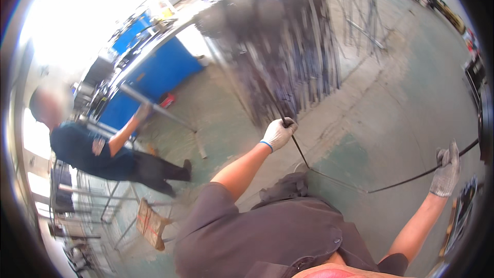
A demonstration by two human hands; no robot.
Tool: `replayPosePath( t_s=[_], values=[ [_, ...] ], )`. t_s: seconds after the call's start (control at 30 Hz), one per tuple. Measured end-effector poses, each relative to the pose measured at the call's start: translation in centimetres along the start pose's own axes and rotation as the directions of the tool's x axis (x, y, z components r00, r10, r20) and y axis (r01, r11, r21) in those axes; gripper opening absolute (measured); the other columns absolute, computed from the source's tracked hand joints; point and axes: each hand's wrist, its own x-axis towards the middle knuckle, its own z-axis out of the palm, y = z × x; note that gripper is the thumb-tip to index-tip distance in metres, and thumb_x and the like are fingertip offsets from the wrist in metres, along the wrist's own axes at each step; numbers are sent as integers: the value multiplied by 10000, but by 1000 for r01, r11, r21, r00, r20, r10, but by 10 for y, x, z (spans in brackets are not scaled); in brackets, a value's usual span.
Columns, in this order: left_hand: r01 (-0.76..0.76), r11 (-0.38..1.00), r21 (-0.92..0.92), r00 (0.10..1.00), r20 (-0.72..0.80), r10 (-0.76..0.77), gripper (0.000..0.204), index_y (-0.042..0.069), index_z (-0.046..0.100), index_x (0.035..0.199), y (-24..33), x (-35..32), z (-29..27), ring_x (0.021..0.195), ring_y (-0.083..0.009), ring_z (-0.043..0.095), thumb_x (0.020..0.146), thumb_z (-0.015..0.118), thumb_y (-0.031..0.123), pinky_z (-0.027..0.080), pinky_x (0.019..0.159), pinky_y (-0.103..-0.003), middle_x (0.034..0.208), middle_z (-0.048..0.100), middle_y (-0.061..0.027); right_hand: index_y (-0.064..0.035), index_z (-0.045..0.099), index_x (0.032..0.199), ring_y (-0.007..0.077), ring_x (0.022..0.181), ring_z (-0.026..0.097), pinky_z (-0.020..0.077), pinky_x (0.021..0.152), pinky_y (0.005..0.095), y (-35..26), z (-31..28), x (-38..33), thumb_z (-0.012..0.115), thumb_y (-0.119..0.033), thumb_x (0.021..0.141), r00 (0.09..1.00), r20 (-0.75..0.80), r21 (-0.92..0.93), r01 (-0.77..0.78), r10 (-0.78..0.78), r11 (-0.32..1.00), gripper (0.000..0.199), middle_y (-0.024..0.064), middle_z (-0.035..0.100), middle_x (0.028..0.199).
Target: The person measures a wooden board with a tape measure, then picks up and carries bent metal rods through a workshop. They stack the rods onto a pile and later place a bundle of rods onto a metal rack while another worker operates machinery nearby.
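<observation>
My left hand (278, 133), in a white work glove, is closed around a thin dark metal rod (301, 153) that runs up into a blurred stack of long dark rods (288, 51) lying on the floor. My right hand (445, 171), in a grey glove, grips another thin dark rod (406, 178) that stretches from the floor near my feet out to the right edge of the view. Both rods meet low down near my body. I wear a dark grey shirt.
Another person in a dark blue shirt (82, 149) stands at the left, one hand on a long metal tube (154, 108). Blue machinery (154, 72) sits behind. Metal frames (87, 206) and a small wooden crate (152, 222) stand at the lower left. The concrete floor (391, 98) is greenish.
</observation>
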Motion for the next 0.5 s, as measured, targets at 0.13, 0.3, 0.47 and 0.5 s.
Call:
replayPosePath(
  t_s=[0.13,0.3,0.47,0.5],
  values=[
    [-71,997,22,993,94,68,295,12,753,1061,-6,57,57,823,-234,679,960,712,287,533,816,-390,883,744,-133,-103,565,803,107,682,361,464,811,318,25,-21,30,687,-215,1040,991,-105,-95,75,-85,993,289,-46,306,698],
    [6,999,-54,981,195,5,326,-2,753,1073,-17,154,161,826,-182,663,980,696,304,526,802,-362,878,746,-99,14,741,1054,110,732,439,512,867,325,71,-61,60,666,-181,1050,940,-177,-270,239,-292,933,208,-34,391,738],
    [-34,996,-80,967,251,53,376,-19,755,1062,-7,229,235,843,-200,692,998,679,343,528,807,-356,894,761,-116,-26,766,1219,123,738,420,506,887,326,86,-74,96,655,-119,1050,867,-19,-559,403,-497,725,222,-39,338,778],
    [-66,997,-37,953,294,74,400,-22,757,1076,12,240,232,876,-236,729,1002,681,365,542,835,-377,926,780,-151,-41,771,1222,120,738,415,501,887,322,93,-82,96,660,-125,1051,815,34,-647,459,-579,609,221,-42,322,776]
  ],
)
